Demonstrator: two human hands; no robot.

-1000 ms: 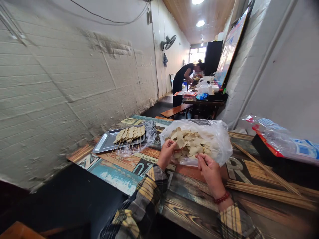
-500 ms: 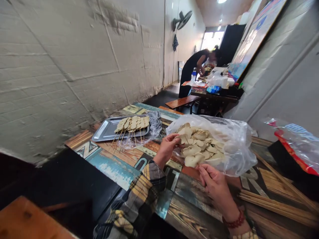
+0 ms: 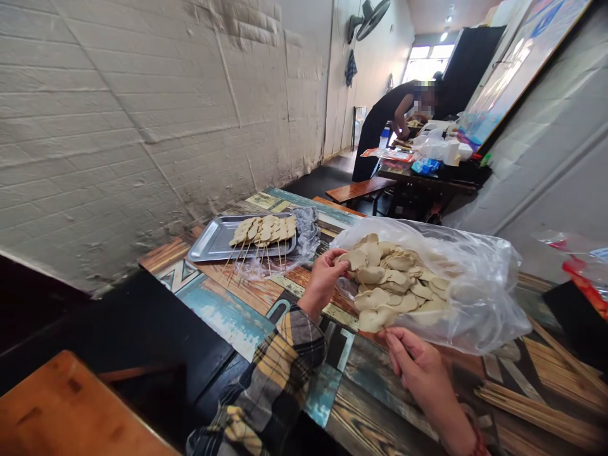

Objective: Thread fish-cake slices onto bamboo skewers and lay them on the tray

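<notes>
Patchwork-print wooden desk [image 3: 223,316] carries everything in reach. Translucent plastic bag [image 3: 484,316] lies on it ahead of the person, mouth toward the left hand, beige slice pile [image 3: 399,282] spilling into view at the opening. Left forearm in plaid sleeve [image 3: 280,361] angles up from the bottom edge, over the desk's near edge. Metal tray [image 3: 213,237] sits left of the bag, well apart from both hands. Bamboo sticks [image 3: 536,411] lie bundled at right, beyond the right wrist. Right hand [image 3: 415,361]: comes in from lower right, back of hand up, wrist low, fingers pointing up-left at the bag's near side. Grip narrow, thumb and index tips together by the nearest slice's lower edge; can't tell what's between them. Left hand [image 3: 325,278]: bent at the wrist, pointing right, knuckles up, at the bag's left edge. Grip narrow, thumb and index pinching one slice at the pile's left side. Skewered slices [image 3: 266,230] lie in a row on the tray's right half, stick ends over the near rim. Red bracelet [image 3: 481,442] on right wrist, partly cut off by frame.
</notes>
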